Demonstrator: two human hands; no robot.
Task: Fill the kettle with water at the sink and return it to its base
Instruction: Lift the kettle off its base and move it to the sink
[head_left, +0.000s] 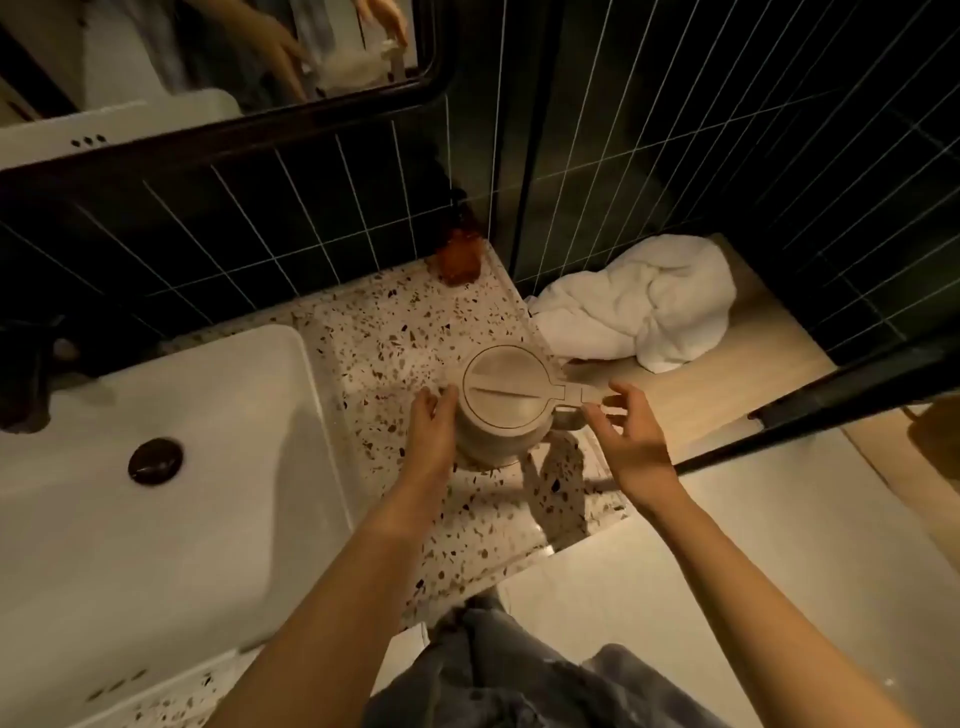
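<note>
A beige kettle (503, 392) with its round lid closed stands upright on the speckled terrazzo counter (395, 332), right of the white sink (156, 467). Its handle points right. My left hand (432, 426) rests against the kettle's left side with fingers loosely spread. My right hand (621, 431) hovers at the handle's end, fingers apart and curled, not closed around it. The kettle's base is hidden under the body.
A dark drain plug (156, 461) sits in the sink, a black faucet (26, 374) at its left. An amber bottle (460, 260) stands in the counter's back corner. A crumpled white towel (639, 301) lies on a wooden ledge right of the counter. A mirror hangs above.
</note>
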